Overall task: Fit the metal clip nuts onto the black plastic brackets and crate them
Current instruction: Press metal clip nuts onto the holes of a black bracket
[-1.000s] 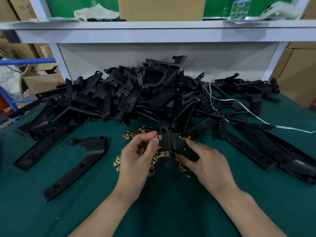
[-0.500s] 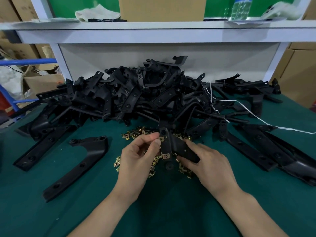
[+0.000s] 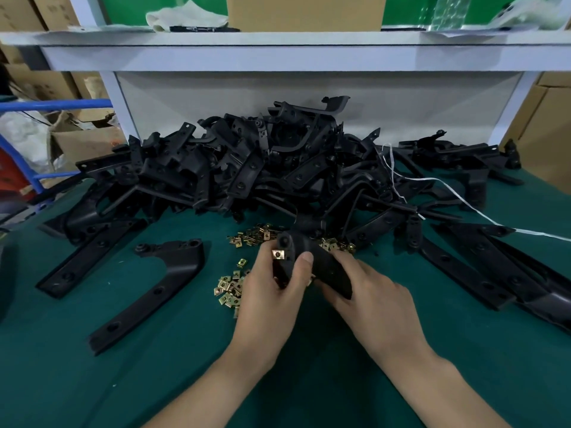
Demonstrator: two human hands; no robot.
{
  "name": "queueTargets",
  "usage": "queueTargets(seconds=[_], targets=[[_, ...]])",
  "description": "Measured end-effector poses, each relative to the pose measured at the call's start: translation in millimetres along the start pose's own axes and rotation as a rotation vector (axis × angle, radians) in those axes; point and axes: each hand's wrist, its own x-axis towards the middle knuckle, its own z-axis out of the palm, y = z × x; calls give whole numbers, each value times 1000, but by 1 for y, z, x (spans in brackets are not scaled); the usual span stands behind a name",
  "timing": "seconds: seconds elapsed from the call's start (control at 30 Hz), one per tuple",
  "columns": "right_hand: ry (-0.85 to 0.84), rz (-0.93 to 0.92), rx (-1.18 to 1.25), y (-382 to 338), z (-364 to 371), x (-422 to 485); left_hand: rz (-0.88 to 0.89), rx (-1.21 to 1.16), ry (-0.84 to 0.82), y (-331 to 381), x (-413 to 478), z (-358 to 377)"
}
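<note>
Shifted from fingertip pinch to full wrap round the black bracket (image 3: 326, 268) with the left hand (image 3: 268, 304).
Held at both ends over the counter (image 3: 92, 381), right hand (image 3: 380, 310) low-right; runs upper-left to lower-right, with fitted clip nut (image 3: 278, 254) nearest the left hand.

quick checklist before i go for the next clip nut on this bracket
1. Bracket gripped by the left hand and the right hand: ok.
2. Fitted clip nut sits near the bracket's top end; pushed fully home: cannot tell.
3. Other mounting spots on the bracket, hidden behind the left hand: cannot tell.
4. Loose clip nuts on the green mat, close beside the left hand: ok.
5. Crate ready for the finished part: not ok, none in view.
6. White string lying apart from the bracket: ok.
</note>
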Motion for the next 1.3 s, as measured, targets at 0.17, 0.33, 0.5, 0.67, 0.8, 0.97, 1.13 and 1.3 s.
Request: queueTargets(seconds=[0.17, 0.33, 0.5, 0.67, 0.8, 0.97, 1.13, 1.3], targets=[[-20, -11, 9, 4, 4, 1, -12, 187, 61, -7, 0, 1], [-17, -31, 19, 6, 6, 2, -43, 207, 73, -10, 0, 4], [-36, -24, 30, 8, 5, 2, -89, 150, 75, -9, -1, 5], [-79, 6, 11, 10, 6, 2, -97, 220, 87, -9, -1, 4], [-115, 39, 25, 12, 7, 2, -95, 261, 103, -10, 1, 5], [-111, 33, 43, 10, 6, 2, -84, 265, 104, -12, 1, 5], [-82, 14, 58, 9, 4, 1, -96, 271, 122, -13, 2, 5], [-81, 9, 67, 10, 5, 2, -94, 274, 122, -13, 2, 4]])
